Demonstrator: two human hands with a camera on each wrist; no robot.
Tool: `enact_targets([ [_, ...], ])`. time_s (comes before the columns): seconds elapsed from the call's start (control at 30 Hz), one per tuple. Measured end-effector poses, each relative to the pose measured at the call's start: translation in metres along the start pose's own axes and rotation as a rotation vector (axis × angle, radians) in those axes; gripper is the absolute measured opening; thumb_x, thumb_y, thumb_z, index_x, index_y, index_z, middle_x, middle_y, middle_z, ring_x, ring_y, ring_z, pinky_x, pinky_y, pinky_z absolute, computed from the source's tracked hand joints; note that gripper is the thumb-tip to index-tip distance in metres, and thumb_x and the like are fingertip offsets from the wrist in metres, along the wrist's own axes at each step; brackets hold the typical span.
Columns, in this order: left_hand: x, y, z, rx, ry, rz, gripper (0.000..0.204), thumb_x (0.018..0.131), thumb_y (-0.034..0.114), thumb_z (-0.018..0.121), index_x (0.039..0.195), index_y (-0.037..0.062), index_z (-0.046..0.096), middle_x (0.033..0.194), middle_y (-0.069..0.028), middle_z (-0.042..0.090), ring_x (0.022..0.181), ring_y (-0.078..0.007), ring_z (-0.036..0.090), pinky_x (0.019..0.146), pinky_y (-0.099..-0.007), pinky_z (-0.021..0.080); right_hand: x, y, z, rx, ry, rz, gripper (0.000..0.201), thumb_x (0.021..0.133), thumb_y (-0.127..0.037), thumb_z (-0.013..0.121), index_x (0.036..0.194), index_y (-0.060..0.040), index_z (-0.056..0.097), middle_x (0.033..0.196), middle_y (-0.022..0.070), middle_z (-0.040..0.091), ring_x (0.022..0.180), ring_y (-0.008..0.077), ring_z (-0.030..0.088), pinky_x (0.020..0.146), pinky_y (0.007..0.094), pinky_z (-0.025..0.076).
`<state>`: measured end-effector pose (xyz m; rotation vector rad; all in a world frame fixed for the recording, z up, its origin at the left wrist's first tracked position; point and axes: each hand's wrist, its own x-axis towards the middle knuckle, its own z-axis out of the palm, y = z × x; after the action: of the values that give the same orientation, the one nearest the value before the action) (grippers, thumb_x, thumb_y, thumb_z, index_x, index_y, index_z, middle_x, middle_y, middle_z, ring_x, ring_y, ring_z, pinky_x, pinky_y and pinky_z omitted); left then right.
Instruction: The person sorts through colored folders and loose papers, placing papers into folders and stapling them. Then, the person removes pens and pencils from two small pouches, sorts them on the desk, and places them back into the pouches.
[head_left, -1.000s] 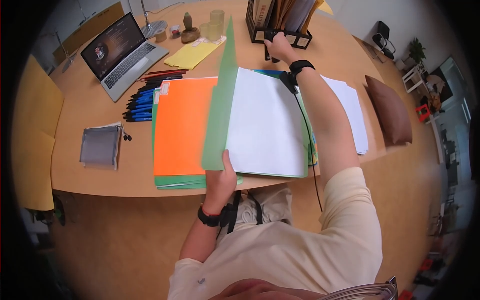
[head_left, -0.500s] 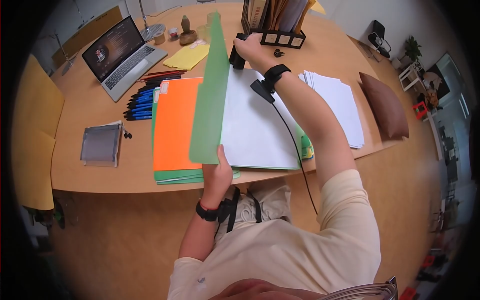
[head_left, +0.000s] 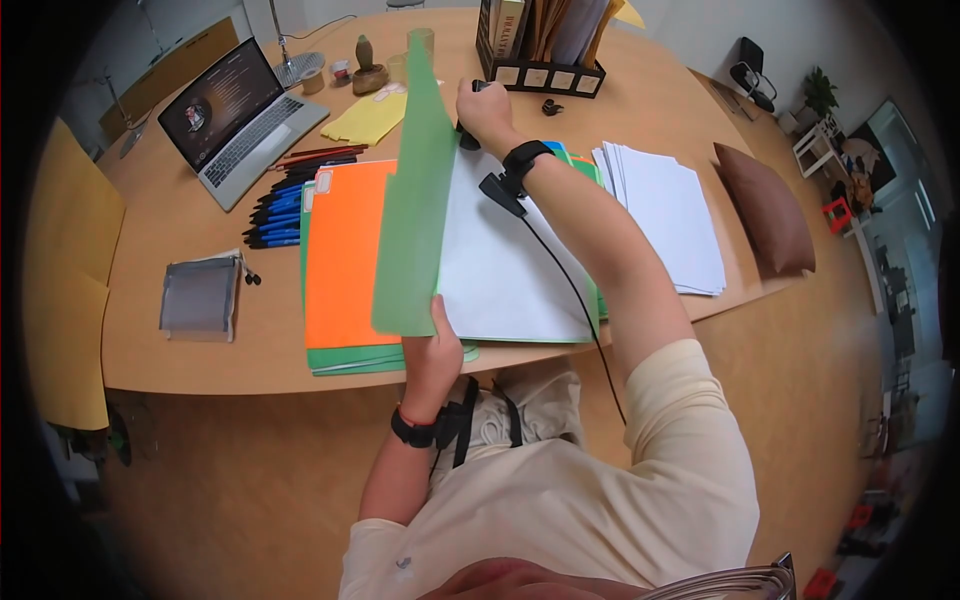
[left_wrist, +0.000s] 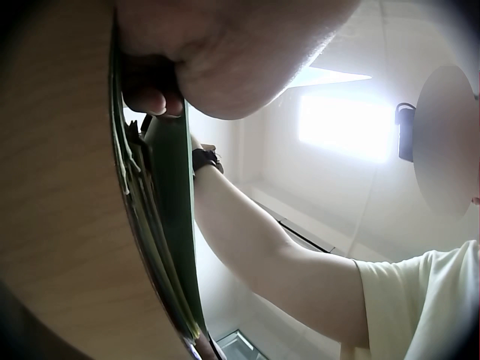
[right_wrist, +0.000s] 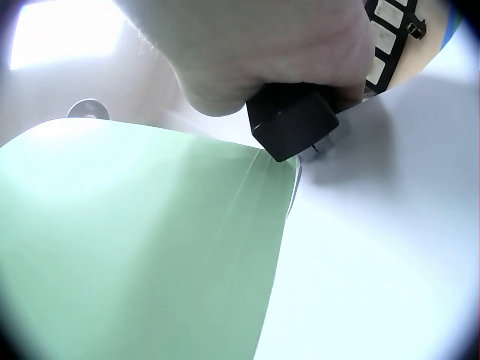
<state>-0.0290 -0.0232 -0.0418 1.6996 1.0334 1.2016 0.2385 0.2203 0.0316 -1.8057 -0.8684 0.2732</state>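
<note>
A green folder (head_left: 412, 230) lies opened, its cover raised steeply, over white paper (head_left: 505, 275). At its near edge my left hand (head_left: 432, 365) pinches the lower end of the cover by the fold, thumb on top; the left wrist view shows fingertips curled at the green sheet (left_wrist: 172, 187). My right hand (head_left: 487, 115) grips a black stapler (right_wrist: 292, 124) at the far end of the fold. In the right wrist view the stapler's blunt end overlaps the corner where green cover and white sheet meet. An orange folder (head_left: 345, 270) lies to the left, on more green folders.
Pens (head_left: 275, 215) and a grey zip pouch (head_left: 198, 297) lie left, near a laptop (head_left: 225, 120). White sheets (head_left: 675, 220) and a brown cushion (head_left: 765, 210) are on the right. A black organizer (head_left: 550, 75) stands at the back, a small black item (head_left: 552, 107) before it.
My right hand has brought the stapler from beside the organizer leftward to the far end of the fold. The green folder and my left hand have shifted slightly left.
</note>
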Motion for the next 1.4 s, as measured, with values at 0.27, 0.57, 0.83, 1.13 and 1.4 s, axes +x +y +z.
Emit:
enact_targets([
  [0.27, 0.001, -0.005, 0.002, 0.007, 0.010, 0.021, 0.024, 0.110, 0.006, 0.053, 0.123, -0.0120, 0.062, 0.109, -0.0281, 0.070, 0.100, -0.0454, 0.064, 0.090, -0.0468, 0.051, 0.002, 0.000, -0.004, 0.008, -0.086, 0.055, 0.052, 0.091, -0.034, 0.069, 0.107, 0.0154, 0.067, 0.105, 0.0357, 0.073, 0.103, 0.0478, 0.074, 0.090, 0.0492, 0.058],
  [0.57, -0.002, -0.004, -0.002, 0.037, -0.036, -0.070, 0.032, 0.113, 0.013, 0.050, 0.127, -0.0128, 0.061, 0.118, -0.0285, 0.070, 0.106, -0.0440, 0.064, 0.096, -0.0470, 0.050, 0.040, -0.004, -0.051, -0.069, -0.388, 0.339, 0.051, 0.084, -0.014, 0.060, 0.125, 0.0157, 0.063, 0.135, 0.0291, 0.064, 0.119, 0.0393, 0.070, 0.099, 0.0447, 0.057],
  [0.83, -0.001, -0.005, 0.003, 0.053, 0.028, -0.012, 0.025, 0.110, 0.008, 0.053, 0.122, -0.0118, 0.063, 0.109, -0.0288, 0.071, 0.101, -0.0464, 0.066, 0.088, -0.0476, 0.052, 0.108, 0.100, -0.087, -0.741, -0.325, -0.007, 0.063, 0.094, -0.053, 0.074, 0.126, 0.0018, 0.075, 0.134, 0.0269, 0.071, 0.127, 0.0402, 0.068, 0.107, 0.0459, 0.054],
  [1.13, 0.000, -0.002, 0.003, 0.070, 0.033, 0.015, 0.025, 0.111, 0.008, 0.052, 0.121, -0.0106, 0.064, 0.107, -0.0264, 0.070, 0.098, -0.0433, 0.066, 0.088, -0.0459, 0.053, 0.111, 0.135, -0.104, -0.821, -0.283, -0.030, 0.049, 0.095, -0.020, 0.062, 0.143, -0.0229, 0.070, 0.148, 0.0111, 0.067, 0.140, 0.0355, 0.059, 0.117, 0.0476, 0.047],
  [1.4, -0.001, -0.004, 0.003, 0.083, 0.025, 0.027, 0.025, 0.111, 0.007, 0.052, 0.122, -0.0115, 0.063, 0.108, -0.0272, 0.070, 0.099, -0.0443, 0.066, 0.088, -0.0460, 0.052, 0.093, 0.117, -0.117, -0.789, -0.227, -0.126, 0.049, 0.092, -0.020, 0.063, 0.140, -0.0144, 0.072, 0.144, 0.0175, 0.068, 0.134, 0.0397, 0.062, 0.115, 0.0486, 0.048],
])
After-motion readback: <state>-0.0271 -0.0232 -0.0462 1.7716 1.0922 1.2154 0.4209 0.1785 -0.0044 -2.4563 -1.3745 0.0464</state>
